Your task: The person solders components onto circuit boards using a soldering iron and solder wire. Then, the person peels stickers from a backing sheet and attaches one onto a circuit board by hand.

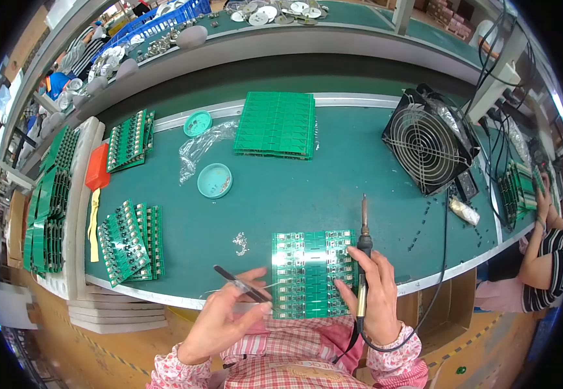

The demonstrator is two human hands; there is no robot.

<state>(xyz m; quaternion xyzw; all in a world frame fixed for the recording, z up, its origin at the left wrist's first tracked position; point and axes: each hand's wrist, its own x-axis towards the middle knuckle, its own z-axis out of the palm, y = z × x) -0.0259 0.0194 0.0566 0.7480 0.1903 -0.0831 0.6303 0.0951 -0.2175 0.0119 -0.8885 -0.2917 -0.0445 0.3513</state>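
A green circuit board panel (315, 279) lies at the table's front edge, carrying rows of small pale parts. My left hand (220, 323), at the panel's left side, grips dark tweezers (235, 279) that point up and to the left. A thin silvery wire (267, 286) runs by these fingers to the panel. My right hand (380, 299) holds a soldering iron (364, 241) upright along the panel's right edge, its tip pointing away from me. The thumb and fingertips of that hand rest on or just over the board. A little pile of tiny parts (240, 244) lies left of the panel.
A board stack (275, 123) stands at the back, beside two small green dishes (215, 181) (198, 123) and clear plastic (203, 146). More boards (129, 243) lie left, near a red box (97, 166). A fan (427, 142) stands right; the iron's cord (442, 272) loops there. Another person (541, 259) works far right.
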